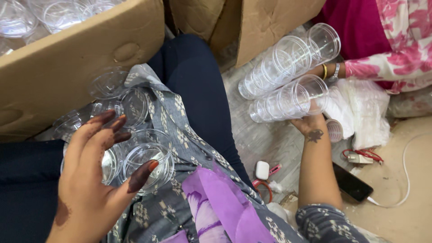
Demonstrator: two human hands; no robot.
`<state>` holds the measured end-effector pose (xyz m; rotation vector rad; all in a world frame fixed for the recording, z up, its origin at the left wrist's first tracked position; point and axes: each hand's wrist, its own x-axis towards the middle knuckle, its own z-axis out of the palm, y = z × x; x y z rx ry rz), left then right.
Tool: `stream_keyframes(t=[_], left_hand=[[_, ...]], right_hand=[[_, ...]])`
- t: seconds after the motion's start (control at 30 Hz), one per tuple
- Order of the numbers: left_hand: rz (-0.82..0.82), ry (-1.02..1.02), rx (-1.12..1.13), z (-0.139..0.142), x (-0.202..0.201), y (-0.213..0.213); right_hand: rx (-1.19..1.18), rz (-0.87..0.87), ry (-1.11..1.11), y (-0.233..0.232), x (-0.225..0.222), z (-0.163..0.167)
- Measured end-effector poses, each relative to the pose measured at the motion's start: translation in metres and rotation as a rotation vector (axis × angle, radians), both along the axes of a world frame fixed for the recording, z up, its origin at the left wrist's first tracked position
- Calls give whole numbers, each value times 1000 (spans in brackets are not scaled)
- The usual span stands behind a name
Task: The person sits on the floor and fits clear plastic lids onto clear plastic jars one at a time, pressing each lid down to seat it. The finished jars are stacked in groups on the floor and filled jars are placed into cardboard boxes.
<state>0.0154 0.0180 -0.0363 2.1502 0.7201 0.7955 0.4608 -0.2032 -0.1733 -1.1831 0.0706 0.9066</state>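
Down on our lap, near the left side, we are spreading our left hand (92,173) wide over a bunch of clear plastic lids (135,148). Our fingers are open and our thumb is resting on the rim of the nearest lid (148,168), but we are not gripping it. More lids are lying just beyond our fingertips, up against the cardboard box (67,63) at the far left. Over on the right, we are stretching our right hand (310,126) out to a row of clear plastic cups (290,100) lying on its side. Our fingers are curling under the wide end of that row, though we cannot tell how tightly we are holding it. The row's long way is running from near-left up to far-right, with the open mouths pointing right. A second row of cups (290,60) is lying just behind it, and another person's hand with bangles (330,71) is reaching in beside it. So the cups are sitting far to the right of our lids, and our right hand is the closer one. A phone (351,182) and a small white case (262,170) are lying on the floor nearby.
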Motion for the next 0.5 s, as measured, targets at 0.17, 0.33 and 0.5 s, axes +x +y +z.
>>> stream_keyframes(t=[0.17,0.33,0.5], left_hand=[[40,128,186,2,-22,22],[76,103,370,-1,-60,106],[268,497,178,-10,-73,264]], right_hand=[[1,158,-32,11,0,4],[-91,121,-82,-21,6,-11],[-645,-187,-393,-68,20,12]])
